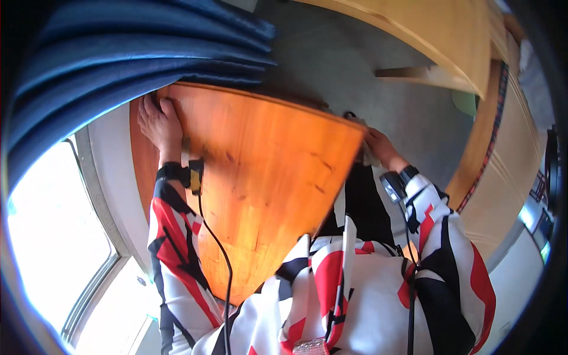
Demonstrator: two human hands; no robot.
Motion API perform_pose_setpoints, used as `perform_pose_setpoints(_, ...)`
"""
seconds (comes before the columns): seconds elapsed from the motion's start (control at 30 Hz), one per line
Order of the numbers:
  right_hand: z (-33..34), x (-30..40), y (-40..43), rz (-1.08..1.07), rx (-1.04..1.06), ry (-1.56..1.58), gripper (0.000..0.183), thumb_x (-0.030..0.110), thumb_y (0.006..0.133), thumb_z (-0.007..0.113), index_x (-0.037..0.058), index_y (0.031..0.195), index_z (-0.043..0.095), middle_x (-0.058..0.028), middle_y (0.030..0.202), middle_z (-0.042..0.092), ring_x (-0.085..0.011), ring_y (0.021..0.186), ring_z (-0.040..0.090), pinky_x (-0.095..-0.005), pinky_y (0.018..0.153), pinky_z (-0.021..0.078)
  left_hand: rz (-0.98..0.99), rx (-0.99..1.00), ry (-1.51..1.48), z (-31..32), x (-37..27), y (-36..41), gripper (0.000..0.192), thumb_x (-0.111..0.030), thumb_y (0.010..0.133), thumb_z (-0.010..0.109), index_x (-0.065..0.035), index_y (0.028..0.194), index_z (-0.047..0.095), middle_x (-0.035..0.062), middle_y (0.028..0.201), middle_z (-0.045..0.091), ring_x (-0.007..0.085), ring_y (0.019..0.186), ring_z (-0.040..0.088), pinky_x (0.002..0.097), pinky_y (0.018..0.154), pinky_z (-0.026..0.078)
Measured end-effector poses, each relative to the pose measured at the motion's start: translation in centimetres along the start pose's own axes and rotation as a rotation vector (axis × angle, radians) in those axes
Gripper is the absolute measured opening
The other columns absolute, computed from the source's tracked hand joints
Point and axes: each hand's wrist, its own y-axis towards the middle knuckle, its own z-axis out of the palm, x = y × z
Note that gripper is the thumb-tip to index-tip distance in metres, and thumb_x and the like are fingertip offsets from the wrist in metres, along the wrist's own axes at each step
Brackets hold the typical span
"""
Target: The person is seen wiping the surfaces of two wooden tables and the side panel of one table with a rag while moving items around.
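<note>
An orange-brown wooden tabletop lies before me, its far edge running up to the blue curtain. My left hand lies at its far left corner, thumb against the raised edge there; whether the fingers grip anything is hidden. At the right corner is my right hand, its fingers partly behind the board's edge. Something pale, perhaps a cloth, shows beside those fingers, but whether it is held cannot be made out. Each wrist wears a black strap with a small device and a cable.
Blue curtains hang at the upper left above a bright window. Grey floor shows beyond the tabletop. A light wooden furniture frame stands at the upper right, with a beige padded or covered surface beside it.
</note>
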Motion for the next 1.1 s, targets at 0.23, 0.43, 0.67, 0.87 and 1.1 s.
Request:
perform_pose_setpoints(0.23,1.6,4.0,-5.7,-0.039,-0.026,0.715,0.031,0.021,0.095,0.054,0.0036,0.12,0.058,-0.0029,0.096,0.063,-0.0099,0.088,0.058,-0.0259,0.077,0.0485,0.622,0.095,-0.208,-3.3,-12.5,-5.2,0.06,-0.029,0.085,0.065,-0.0093,0.138,0.043,0.0144,0.145,0.04,0.0335,0.134,0.037,0.0505,0.109,0.026)
perform_pose_setpoints(0.43,12.3,9.9,0.4,-0.775,-0.362,0.614,0.046,0.013,0.095,0.05,0.0014,0.138,0.041,-0.0181,0.136,0.049,-0.0308,0.126,0.046,-0.0357,0.106,0.0339,0.697,0.279,-0.207,-4.3,-18.5,-7.3,0.066,-0.04,0.086,0.056,-0.0029,0.139,0.042,0.0221,0.147,0.035,0.0394,0.138,0.029,0.0518,0.112,0.02)
perform_pose_setpoints(0.67,15.0,4.3,5.5,-0.454,-0.376,0.543,0.03,0.013,0.093,0.048,-0.0002,0.118,0.056,-0.0233,0.105,0.061,-0.0403,0.098,0.058,-0.0398,0.085,0.0461,0.733,0.273,-0.192,-3.8,-16.8,-6.7,0.062,-0.042,0.089,0.047,-0.0047,0.138,0.044,0.0191,0.148,0.036,0.0367,0.138,0.031,0.0503,0.113,0.021)
perform_pose_setpoints(0.87,17.6,0.0,-4.3,-0.322,-0.205,0.491,0.028,0.01,0.093,0.047,0.0001,0.117,0.056,-0.0247,0.108,0.058,-0.0406,0.101,0.055,-0.0426,0.088,0.044,0.841,0.228,-0.161,-2.9,-16.0,-6.4,0.062,-0.043,0.091,0.041,-0.0043,0.14,0.042,0.0187,0.148,0.036,0.0359,0.137,0.032,0.05,0.113,0.022)
perform_pose_setpoints(1.1,11.0,9.8,1.6,-0.678,-0.46,0.359,0.044,0.005,0.086,0.055,0.0071,0.13,0.052,-0.0206,0.125,0.053,-0.0386,0.11,0.049,-0.0452,0.095,0.0393,0.88,0.228,-0.138,-3.0,-15.6,-6.1,0.061,-0.041,0.093,0.038,-0.0035,0.14,0.04,0.0189,0.147,0.036,0.0358,0.136,0.034,0.05,0.113,0.023)
